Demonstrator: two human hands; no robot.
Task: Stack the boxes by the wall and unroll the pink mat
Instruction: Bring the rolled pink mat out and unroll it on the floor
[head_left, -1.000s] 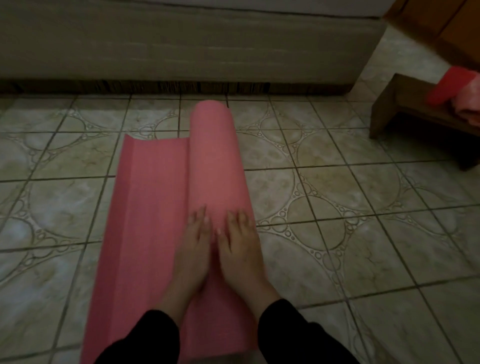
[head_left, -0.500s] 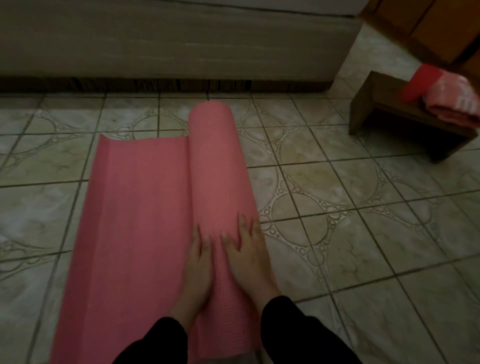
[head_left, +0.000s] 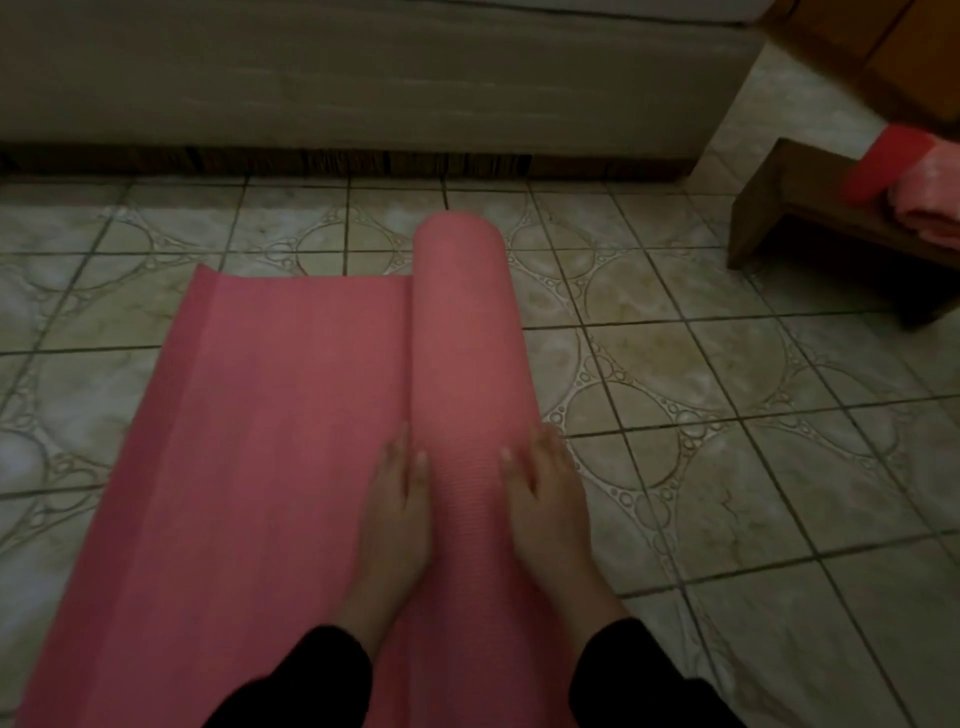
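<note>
1. On the tiled floor, the pink mat lies partly unrolled: its flat part spreads to the left, and its roll runs from near to far at the flat part's right edge.
2. Risk: pushing only at the near end could skew the roll, so the mat would lay down crooked or creased.
3. The left hand rests flat, fingers straight, along the roll's left side, gripping nothing.
4. The right hand presses the roll's right side, fingers extended, not clenched.
5. No boxes are visible; a wooden stool stands far right.
</note>
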